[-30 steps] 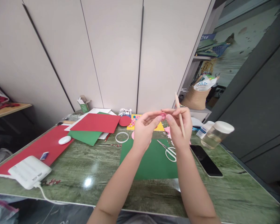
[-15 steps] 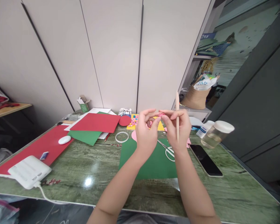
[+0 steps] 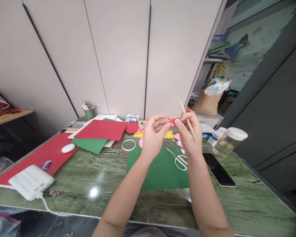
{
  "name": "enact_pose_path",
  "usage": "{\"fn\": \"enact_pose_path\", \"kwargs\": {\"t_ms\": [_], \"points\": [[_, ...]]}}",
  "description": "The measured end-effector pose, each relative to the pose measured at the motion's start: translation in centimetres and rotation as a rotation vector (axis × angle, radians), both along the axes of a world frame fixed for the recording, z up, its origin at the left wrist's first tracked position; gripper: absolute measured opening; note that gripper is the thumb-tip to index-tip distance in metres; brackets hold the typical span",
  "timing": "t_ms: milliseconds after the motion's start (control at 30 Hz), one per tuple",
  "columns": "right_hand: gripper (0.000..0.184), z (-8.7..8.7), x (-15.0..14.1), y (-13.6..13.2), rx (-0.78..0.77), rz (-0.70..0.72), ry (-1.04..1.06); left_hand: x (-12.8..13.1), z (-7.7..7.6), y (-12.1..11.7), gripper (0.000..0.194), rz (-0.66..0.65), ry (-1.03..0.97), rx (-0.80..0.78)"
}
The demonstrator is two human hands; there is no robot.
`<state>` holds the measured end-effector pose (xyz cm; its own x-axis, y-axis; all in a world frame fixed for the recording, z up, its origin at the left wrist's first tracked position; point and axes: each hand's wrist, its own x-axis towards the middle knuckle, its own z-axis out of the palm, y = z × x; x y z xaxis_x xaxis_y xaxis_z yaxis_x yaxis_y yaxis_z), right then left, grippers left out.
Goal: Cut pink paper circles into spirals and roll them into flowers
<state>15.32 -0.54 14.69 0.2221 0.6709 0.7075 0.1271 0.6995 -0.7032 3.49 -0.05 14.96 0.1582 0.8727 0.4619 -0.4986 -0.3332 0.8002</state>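
Between my two hands, above the table, is a small pink coil [image 3: 172, 123] that looks like rolled paper. My left hand [image 3: 154, 136] pinches its left side with thumb and fingertips. My right hand [image 3: 190, 133] pinches the right side and also keeps a pale pointed stick [image 3: 187, 120] between its fingers, tilted with its tip up and to the left. Below the hands, a green sheet [image 3: 160, 174] lies on the table, with white-handled scissors [image 3: 180, 161] on it. Pink paper scraps [image 3: 178, 138] lie behind, partly hidden by my right hand.
At left are red sheets [image 3: 101, 129], a white mouse-shaped thing [image 3: 68, 148] and a white charger [image 3: 31, 181] with a cable. A white ring [image 3: 128, 145] lies mid-table. To the right are a phone [image 3: 219, 169] and a lidded jar [image 3: 228, 143]. A yellow sheet [image 3: 169, 135] bears small colourful pieces.
The stick in my right hand has swung from nearly upright to leaning left. My right hand has turned slightly, and more of the pink coil shows between the fingertips.
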Motion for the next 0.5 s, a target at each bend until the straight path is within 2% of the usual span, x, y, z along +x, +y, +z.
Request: {"fn": "enact_pose_path", "kwargs": {"t_ms": [133, 500], "points": [[0.019, 0.11, 0.63, -0.10, -0.045, 0.045, 0.010, -0.40, 0.10, 0.36, 0.020, -0.081, -0.014, -0.025], [0.023, 0.40, 0.43, -0.56, -0.021, 0.073, 0.007, -0.48, 0.24, 0.44, 0.016, -0.069, -0.011, 0.030]]}}
